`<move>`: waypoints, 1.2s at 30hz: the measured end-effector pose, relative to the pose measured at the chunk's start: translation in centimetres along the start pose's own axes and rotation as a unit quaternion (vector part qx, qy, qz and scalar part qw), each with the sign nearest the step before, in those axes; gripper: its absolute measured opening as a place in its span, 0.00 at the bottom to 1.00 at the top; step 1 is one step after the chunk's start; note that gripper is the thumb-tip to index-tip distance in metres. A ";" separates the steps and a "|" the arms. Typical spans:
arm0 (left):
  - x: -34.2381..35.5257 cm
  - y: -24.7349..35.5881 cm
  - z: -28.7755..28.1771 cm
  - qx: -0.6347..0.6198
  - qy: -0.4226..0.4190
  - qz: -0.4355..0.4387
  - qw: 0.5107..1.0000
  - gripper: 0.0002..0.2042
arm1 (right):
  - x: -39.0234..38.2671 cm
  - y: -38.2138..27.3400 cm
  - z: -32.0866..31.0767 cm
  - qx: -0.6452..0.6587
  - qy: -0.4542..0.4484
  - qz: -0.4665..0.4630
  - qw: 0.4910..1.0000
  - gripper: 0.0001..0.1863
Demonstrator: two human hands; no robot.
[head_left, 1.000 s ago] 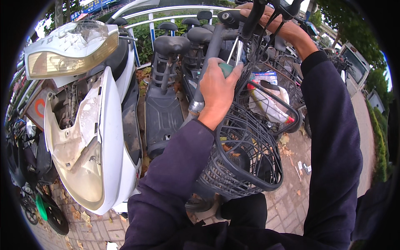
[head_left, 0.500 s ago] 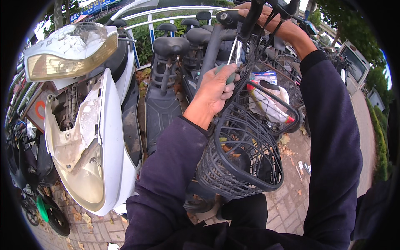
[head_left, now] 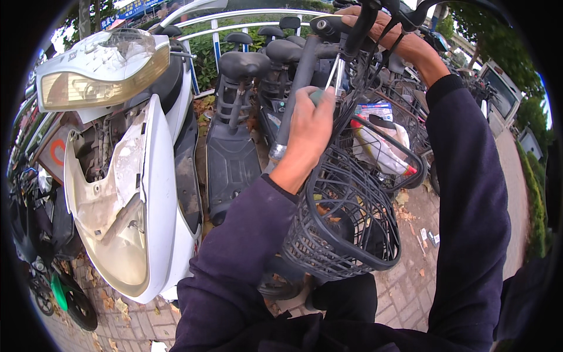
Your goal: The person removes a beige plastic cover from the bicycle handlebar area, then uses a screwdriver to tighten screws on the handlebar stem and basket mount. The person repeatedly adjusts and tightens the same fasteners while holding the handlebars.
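Observation:
My left hand (head_left: 309, 124) is closed around the green handle of a screwdriver (head_left: 333, 75). The shaft points up toward the underside of the black handlebar (head_left: 359, 28), in front of a bundle of dark cables (head_left: 362, 79). Whether the tip sits in a screw cannot be seen. My right hand (head_left: 384, 32) lies over the top of the bike by the handlebar, its fingers partly hidden behind it, so I cannot tell what they grip. Below both hands hangs a black basket (head_left: 343, 232) with dry leaves inside.
A white scooter (head_left: 126, 193) with cracked front panels stands close on the left. Several parked bikes with black seats (head_left: 244, 66) line a white railing (head_left: 214, 44). Another wire basket (head_left: 417, 171) holding packaging is to the right. Brick paving (head_left: 407, 293) lies below.
My left hand has turned around the screwdriver, so its back now faces up and the curled fingers are hidden. My right hand stays in about the same place. The view has shifted slightly.

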State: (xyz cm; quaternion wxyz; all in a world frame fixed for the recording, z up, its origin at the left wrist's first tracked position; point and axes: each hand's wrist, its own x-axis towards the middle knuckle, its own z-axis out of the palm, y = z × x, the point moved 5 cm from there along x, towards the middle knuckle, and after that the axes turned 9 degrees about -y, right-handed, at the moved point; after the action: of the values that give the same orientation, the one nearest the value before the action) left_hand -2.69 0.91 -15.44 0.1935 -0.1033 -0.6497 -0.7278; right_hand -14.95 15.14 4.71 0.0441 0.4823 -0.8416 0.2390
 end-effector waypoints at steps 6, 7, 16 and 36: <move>0.2 -0.7 1.1 -0.322 -0.148 -0.117 0.928 0.13 | 1.9 2.1 0.3 -0.118 0.043 -0.056 0.990 0.26; 0.3 -0.7 1.0 -0.341 -0.159 -0.117 0.919 0.13 | 1.7 2.4 0.3 -0.104 0.037 -0.058 0.992 0.26; 1.6 -1.1 0.7 -0.145 -0.136 -0.060 0.978 0.14 | 0.9 1.3 0.2 -0.078 0.023 -0.082 0.993 0.23; 0.3 -0.6 1.2 -0.361 -0.183 -0.170 0.898 0.14 | 0.2 -0.5 0.2 -0.047 0.017 -0.085 0.995 0.21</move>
State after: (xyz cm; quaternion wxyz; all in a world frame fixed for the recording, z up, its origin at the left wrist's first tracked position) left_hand -3.36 2.09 -15.68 -0.1059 -0.1856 -0.3736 -0.9026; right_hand -14.62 14.75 4.76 0.1013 0.5451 -0.8071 0.2028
